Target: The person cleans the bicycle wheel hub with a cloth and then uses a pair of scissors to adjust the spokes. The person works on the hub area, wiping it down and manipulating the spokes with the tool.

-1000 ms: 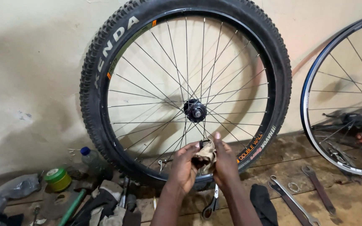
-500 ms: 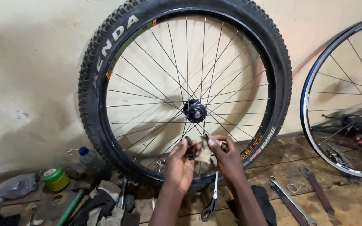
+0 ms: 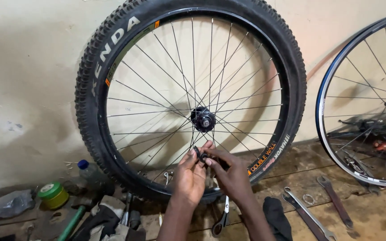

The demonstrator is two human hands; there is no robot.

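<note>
Fingers of both hands meet just below the hub (image 3: 203,118) of the knobby wheel (image 3: 188,96), pinching a small dark part (image 3: 200,155) between them. The left hand (image 3: 189,176) is narrowed, thumb and fingertips closed on the part's near end; the right hand (image 3: 232,175) closes on its other end, knuckles toward the camera, and seems to grip it as well, though exactly how much of it each hand holds is hidden. The two-handed pinch suits something small, likely to steady it from both sides, and holding it up close to the hub keeps it in plain sight against the spokes. The part itself looks black, short and roughly ring-ended or cylindrical; its finer form is too small to tell. It sits in the air in front of the lower spokes, apart from the hub, not touching the rim. The wheel stands upright, leaning against the pale wall so its whole face is open to the person. Below the wrists a pair of pliers (image 3: 222,218) lies on the wooden floor, with a dark rag (image 3: 277,218) just beside the right forearm. Flat wrenches (image 3: 311,214) lie further right, near a second, thin-rimmed wheel (image 3: 362,107). To the left are a green tape roll (image 3: 52,194), a blue-capped bottle (image 3: 88,172) and a green-handled tool (image 3: 72,223).
</note>
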